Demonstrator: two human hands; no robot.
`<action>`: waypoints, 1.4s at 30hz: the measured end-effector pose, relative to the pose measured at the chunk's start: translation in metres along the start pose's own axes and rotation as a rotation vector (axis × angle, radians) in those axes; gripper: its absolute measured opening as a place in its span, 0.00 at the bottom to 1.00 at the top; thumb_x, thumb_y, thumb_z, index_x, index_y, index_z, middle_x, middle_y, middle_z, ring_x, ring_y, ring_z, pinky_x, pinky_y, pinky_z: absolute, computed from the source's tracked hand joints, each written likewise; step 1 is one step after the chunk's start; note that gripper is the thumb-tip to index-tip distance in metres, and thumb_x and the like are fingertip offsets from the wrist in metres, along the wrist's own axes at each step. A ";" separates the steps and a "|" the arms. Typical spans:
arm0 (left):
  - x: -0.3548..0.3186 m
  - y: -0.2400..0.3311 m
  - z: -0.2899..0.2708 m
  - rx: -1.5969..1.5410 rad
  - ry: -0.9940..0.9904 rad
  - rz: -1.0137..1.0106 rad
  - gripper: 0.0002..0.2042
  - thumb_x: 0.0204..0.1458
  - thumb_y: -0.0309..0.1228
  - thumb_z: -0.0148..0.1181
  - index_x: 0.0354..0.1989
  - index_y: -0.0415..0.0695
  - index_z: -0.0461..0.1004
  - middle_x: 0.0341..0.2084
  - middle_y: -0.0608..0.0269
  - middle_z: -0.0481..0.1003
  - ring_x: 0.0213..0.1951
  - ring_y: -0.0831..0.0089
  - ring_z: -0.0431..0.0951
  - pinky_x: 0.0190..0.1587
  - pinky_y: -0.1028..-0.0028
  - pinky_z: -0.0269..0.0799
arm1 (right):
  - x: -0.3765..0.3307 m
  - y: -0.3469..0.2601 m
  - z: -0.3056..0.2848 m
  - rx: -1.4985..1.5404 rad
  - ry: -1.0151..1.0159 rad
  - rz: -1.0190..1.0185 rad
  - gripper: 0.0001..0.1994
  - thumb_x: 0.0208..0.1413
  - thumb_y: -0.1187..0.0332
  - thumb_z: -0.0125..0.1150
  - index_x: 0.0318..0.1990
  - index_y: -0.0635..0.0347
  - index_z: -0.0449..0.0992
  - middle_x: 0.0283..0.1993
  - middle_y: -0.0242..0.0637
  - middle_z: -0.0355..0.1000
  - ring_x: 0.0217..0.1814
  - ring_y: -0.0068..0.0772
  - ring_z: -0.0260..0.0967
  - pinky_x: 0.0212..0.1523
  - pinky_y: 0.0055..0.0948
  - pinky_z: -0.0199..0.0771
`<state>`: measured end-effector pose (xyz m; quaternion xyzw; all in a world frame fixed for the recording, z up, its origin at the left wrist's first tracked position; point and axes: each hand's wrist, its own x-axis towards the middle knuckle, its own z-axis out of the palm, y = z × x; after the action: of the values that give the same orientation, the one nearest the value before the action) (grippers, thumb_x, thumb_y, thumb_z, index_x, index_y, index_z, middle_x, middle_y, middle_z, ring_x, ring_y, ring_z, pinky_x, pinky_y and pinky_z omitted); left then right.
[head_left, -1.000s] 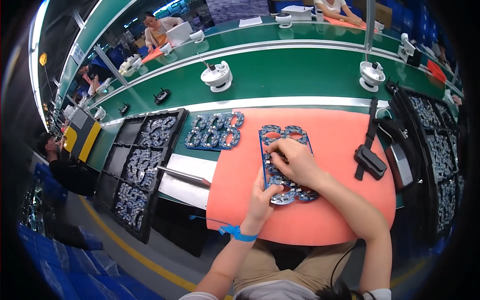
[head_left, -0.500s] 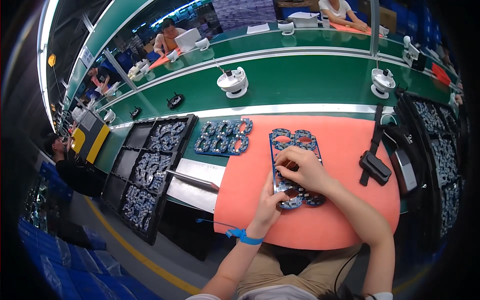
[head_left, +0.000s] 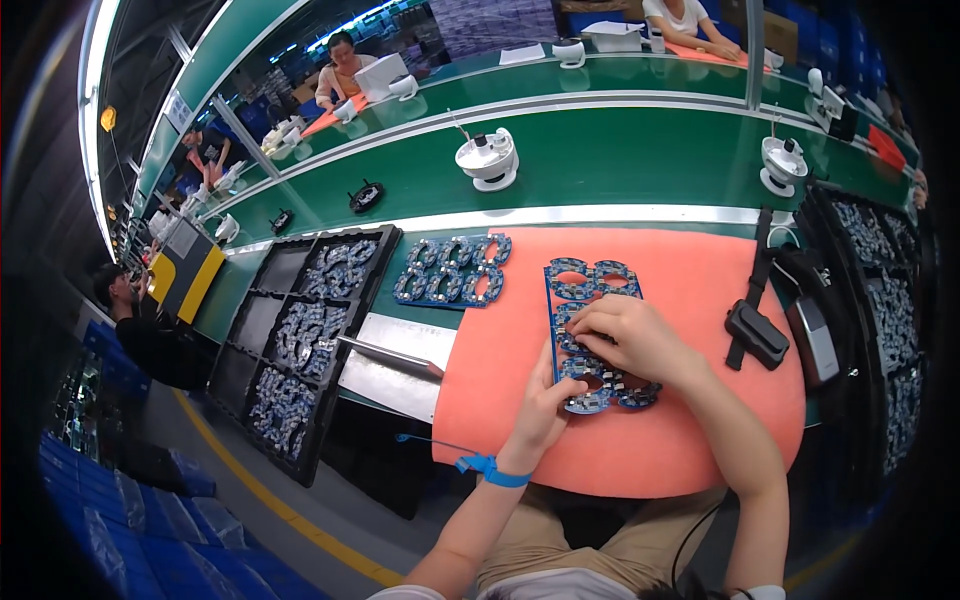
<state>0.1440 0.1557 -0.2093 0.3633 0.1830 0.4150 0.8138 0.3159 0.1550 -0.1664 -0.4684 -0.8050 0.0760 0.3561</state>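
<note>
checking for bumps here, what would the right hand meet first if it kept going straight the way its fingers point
Most likely the blue circuit-board panel: the fingers of the right hand curl down over it, though whether they already touch is unclear.

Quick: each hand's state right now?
Left hand: holding the blue circuit panel by its left edge.
Right hand: curled over the panel; whether gripping anything, cannot be told.

A blue, rectangular circuit-board panel (head_left: 594,283) is speckled with white, silver and black. A broad, flat, salmon-pink mat (head_left: 695,290) is evenly coloured; a long, glossy green surface (head_left: 620,160) is bordered in silvery white; a narrow, knotted wristband (head_left: 508,479) is coloured bright blue.
</note>
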 end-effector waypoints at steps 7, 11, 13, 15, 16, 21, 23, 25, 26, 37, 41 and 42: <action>-0.004 0.001 0.004 0.120 -0.022 0.036 0.37 0.40 0.11 0.49 0.64 0.41 0.49 0.47 0.61 0.65 0.47 0.72 0.71 0.47 0.74 0.72 | -0.002 -0.004 -0.002 -0.060 0.043 -0.066 0.06 0.49 0.70 0.58 0.33 0.62 0.74 0.36 0.37 0.73 0.40 0.39 0.71 0.42 0.33 0.72; -0.004 0.000 -0.001 0.120 -0.038 0.009 0.38 0.40 0.11 0.49 0.65 0.44 0.48 0.49 0.61 0.65 0.47 0.71 0.71 0.48 0.73 0.71 | -0.002 -0.006 0.002 -0.141 0.050 -0.034 0.06 0.50 0.71 0.58 0.34 0.63 0.70 0.35 0.39 0.72 0.38 0.40 0.71 0.41 0.35 0.72; -0.004 0.001 -0.001 0.017 -0.009 -0.057 0.40 0.40 0.10 0.49 0.66 0.46 0.47 0.52 0.59 0.64 0.48 0.70 0.71 0.50 0.70 0.71 | -0.003 -0.002 0.004 -0.129 0.078 -0.041 0.06 0.51 0.72 0.57 0.34 0.63 0.69 0.34 0.40 0.72 0.37 0.40 0.71 0.39 0.35 0.72; -0.004 0.002 0.001 0.017 0.015 -0.062 0.40 0.38 0.11 0.48 0.65 0.45 0.48 0.52 0.57 0.65 0.51 0.67 0.70 0.52 0.67 0.69 | -0.003 0.000 0.005 0.040 0.144 0.092 0.04 0.52 0.76 0.56 0.35 0.63 0.70 0.33 0.38 0.73 0.31 0.38 0.73 0.31 0.32 0.75; -0.004 0.002 0.002 0.016 0.041 -0.066 0.40 0.37 0.11 0.47 0.65 0.44 0.49 0.52 0.55 0.66 0.53 0.64 0.69 0.54 0.64 0.68 | -0.003 0.000 0.003 0.037 0.144 0.094 0.04 0.52 0.76 0.56 0.35 0.63 0.70 0.33 0.38 0.73 0.31 0.38 0.73 0.31 0.32 0.75; -0.001 -0.002 -0.005 -0.072 0.016 -0.029 0.40 0.39 0.09 0.46 0.66 0.47 0.46 0.53 0.56 0.64 0.53 0.62 0.69 0.55 0.65 0.67 | 0.000 -0.001 -0.005 -0.035 0.187 -0.067 0.07 0.48 0.76 0.58 0.37 0.62 0.72 0.37 0.38 0.73 0.40 0.41 0.73 0.40 0.34 0.75; 0.000 -0.003 -0.007 -0.113 0.010 0.003 0.41 0.39 0.09 0.44 0.66 0.47 0.46 0.54 0.54 0.63 0.56 0.59 0.67 0.57 0.63 0.65 | -0.003 0.002 -0.004 -0.148 0.076 -0.096 0.07 0.48 0.73 0.58 0.36 0.62 0.74 0.42 0.36 0.71 0.46 0.38 0.69 0.46 0.34 0.72; 0.001 -0.002 -0.006 -0.130 0.009 0.001 0.41 0.38 0.08 0.44 0.66 0.47 0.46 0.54 0.53 0.63 0.56 0.59 0.67 0.58 0.63 0.64 | -0.004 0.006 -0.004 -0.146 0.056 -0.081 0.08 0.47 0.73 0.58 0.37 0.62 0.75 0.45 0.36 0.71 0.47 0.38 0.69 0.46 0.33 0.72; 0.001 -0.002 -0.005 -0.147 0.009 -0.001 0.41 0.38 0.08 0.43 0.66 0.47 0.46 0.54 0.53 0.63 0.56 0.58 0.67 0.58 0.62 0.64 | -0.004 0.007 -0.004 -0.144 0.063 -0.087 0.08 0.47 0.73 0.58 0.36 0.61 0.75 0.44 0.35 0.71 0.46 0.38 0.69 0.46 0.33 0.72; -0.003 0.000 -0.004 -0.103 0.017 -0.022 0.42 0.37 0.08 0.43 0.67 0.48 0.45 0.55 0.54 0.63 0.57 0.60 0.67 0.57 0.63 0.65 | -0.003 0.007 -0.003 -0.195 0.209 -0.082 0.05 0.46 0.72 0.60 0.32 0.59 0.75 0.36 0.31 0.73 0.39 0.36 0.72 0.38 0.32 0.74; -0.005 -0.002 -0.005 -0.068 0.027 -0.029 0.43 0.37 0.08 0.43 0.67 0.49 0.45 0.55 0.54 0.63 0.57 0.59 0.66 0.56 0.63 0.65 | -0.003 0.002 -0.004 -0.203 0.161 -0.010 0.06 0.45 0.75 0.61 0.31 0.62 0.72 0.34 0.34 0.72 0.36 0.34 0.73 0.35 0.29 0.75; -0.005 -0.003 -0.005 -0.068 0.029 -0.034 0.43 0.37 0.08 0.43 0.67 0.49 0.45 0.55 0.54 0.63 0.57 0.59 0.66 0.56 0.63 0.65 | -0.004 0.002 -0.003 -0.118 0.155 0.069 0.07 0.45 0.76 0.61 0.31 0.62 0.70 0.34 0.35 0.71 0.34 0.33 0.73 0.34 0.28 0.74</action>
<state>0.1395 0.1522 -0.2145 0.3262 0.1869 0.4124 0.8298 0.3205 0.1528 -0.1675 -0.5204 -0.7615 0.0043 0.3864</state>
